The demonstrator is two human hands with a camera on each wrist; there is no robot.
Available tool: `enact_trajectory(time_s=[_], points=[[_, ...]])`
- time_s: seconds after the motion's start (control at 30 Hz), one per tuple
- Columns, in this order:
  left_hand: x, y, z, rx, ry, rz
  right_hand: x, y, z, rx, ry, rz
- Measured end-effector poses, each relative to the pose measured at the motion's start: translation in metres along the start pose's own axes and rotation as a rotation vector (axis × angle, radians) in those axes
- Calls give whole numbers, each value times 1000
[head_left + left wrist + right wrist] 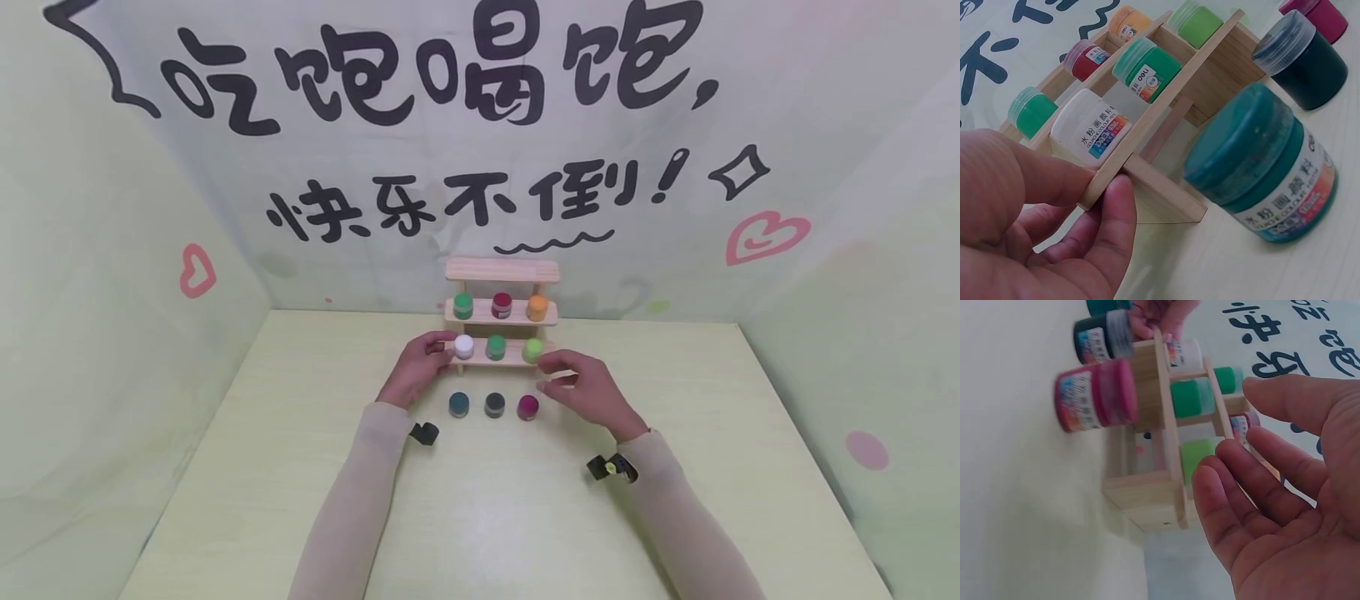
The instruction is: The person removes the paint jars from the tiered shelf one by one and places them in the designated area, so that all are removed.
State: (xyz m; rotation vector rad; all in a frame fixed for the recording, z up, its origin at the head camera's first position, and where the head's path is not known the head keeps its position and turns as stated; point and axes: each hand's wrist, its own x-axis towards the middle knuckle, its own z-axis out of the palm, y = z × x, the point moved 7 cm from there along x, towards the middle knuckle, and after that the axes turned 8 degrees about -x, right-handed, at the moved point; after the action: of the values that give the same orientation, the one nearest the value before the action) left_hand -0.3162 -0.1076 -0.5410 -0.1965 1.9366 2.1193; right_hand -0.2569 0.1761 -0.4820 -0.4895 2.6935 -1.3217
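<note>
Left hand [415,368] pinches pale wooden tiered rack [502,270], apparently steadying it; right hand [592,392] relaxed, empty, near lime-green round jar [533,350].

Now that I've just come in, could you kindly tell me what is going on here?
A person's left hand pinches the end of the lowest shelf of a wooden rack, beside the white jar. Their right hand is near the light green jar; whether it touches is hard to tell. The rack holds six paint jars, and a teal jar, a dark jar and a magenta jar stand on the table in front.
</note>
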Motion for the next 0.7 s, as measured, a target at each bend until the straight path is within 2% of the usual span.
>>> enact_trajectory(time_s=[0.17,0.37,0.57,0.7], points=[[0,0,0,-4,1,-4,9,-7,-18,-38,62,-6],[0,-1,-1,9,1,-9,24,-16,-36,-34,175,-25],[0,0,-1,-7,4,-5,44,-16,-46,-31,277,-28],[0,0,0,-7,3,-5,56,-18,-48,-22,293,-11]])
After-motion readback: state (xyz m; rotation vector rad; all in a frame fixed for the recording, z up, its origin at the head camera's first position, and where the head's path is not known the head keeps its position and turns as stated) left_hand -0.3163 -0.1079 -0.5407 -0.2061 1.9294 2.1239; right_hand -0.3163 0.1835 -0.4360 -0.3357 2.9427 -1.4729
